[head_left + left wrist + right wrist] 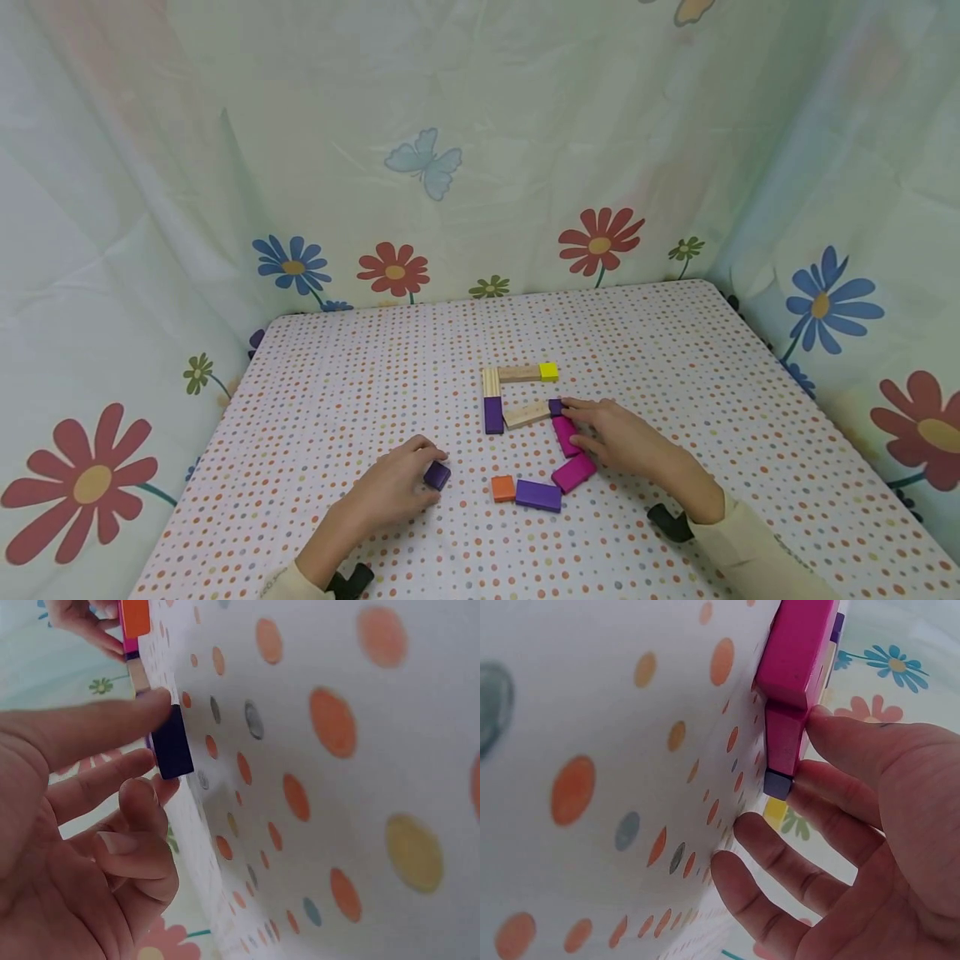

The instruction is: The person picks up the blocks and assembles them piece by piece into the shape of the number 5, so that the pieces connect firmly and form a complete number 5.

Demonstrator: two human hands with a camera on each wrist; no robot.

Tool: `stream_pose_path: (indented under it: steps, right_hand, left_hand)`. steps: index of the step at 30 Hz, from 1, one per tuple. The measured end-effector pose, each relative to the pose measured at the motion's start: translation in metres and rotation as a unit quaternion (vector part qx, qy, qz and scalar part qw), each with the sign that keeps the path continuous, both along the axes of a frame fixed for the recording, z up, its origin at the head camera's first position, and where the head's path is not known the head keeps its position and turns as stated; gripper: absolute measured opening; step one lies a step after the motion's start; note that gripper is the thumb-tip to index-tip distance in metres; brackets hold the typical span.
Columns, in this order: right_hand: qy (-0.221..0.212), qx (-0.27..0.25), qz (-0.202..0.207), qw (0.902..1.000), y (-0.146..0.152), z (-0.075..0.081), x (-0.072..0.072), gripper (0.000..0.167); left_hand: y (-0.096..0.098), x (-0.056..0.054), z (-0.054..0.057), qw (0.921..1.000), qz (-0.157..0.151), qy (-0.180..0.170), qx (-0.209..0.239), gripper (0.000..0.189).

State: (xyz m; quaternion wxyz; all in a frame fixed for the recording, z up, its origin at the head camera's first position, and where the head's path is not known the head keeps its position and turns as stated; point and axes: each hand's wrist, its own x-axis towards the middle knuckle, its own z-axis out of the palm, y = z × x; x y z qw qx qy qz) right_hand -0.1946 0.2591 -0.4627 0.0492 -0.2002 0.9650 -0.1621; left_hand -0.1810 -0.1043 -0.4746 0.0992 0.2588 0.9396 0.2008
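Note:
In the head view my left hand [393, 487] pinches a small dark purple block [437, 475] at the left of the layout. The left wrist view shows the thumb at one end of this block [172, 742] and fingertips at its other side, down at the tabletop. My right hand [618, 437] reaches to the layout's right side. Its index finger touches a small dark purple cube [556, 407] and its thumb rests by a pink block [566, 437]. In the right wrist view the remaining fingers of my right hand [862, 825] are loosely extended.
Left of the cube lie a plain wooden block [527, 414], a purple block [493, 415] and a striped pale block [491, 382]. Beyond are another wooden block [519, 374] and a yellow cube [549, 372]. Nearer lie a second pink block [574, 473], a purple block [538, 495] and an orange block [503, 488].

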Motion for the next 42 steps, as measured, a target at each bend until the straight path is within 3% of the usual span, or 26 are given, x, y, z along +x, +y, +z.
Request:
stream_pose_path:
  steps: [8, 18, 25, 34, 42]
  right_hand:
    - [0.000, 0.002, -0.003, 1.0000, 0.000, 0.000, 0.001, 0.045]
    - [-0.003, 0.003, -0.005, 1.0000, 0.000, -0.001, 0.000, 0.046]
    - [0.004, 0.003, 0.000, 1.0000, 0.000, 0.000, 0.000, 0.045]
    - [0.002, 0.003, -0.004, 1.0000, 0.001, 0.000, 0.001, 0.046]
    - [0.005, 0.003, 0.001, 1.0000, 0.001, -0.001, 0.000, 0.045]
  left_hand:
    - [-0.003, 0.000, -0.004, 0.9990, -0.019, 0.027, 0.029, 0.033]
    - [0.005, -0.003, -0.004, 0.9990, -0.003, 0.037, 0.026, 0.033]
    - [0.016, -0.004, -0.004, 0.9983, -0.016, 0.051, 0.025, 0.033]
    - [0.030, -0.003, -0.002, 0.9991, -0.028, 0.021, 0.022, 0.033]
    - [0.039, 0.000, -0.003, 0.9985, -0.045, 0.026, 0.013, 0.033]
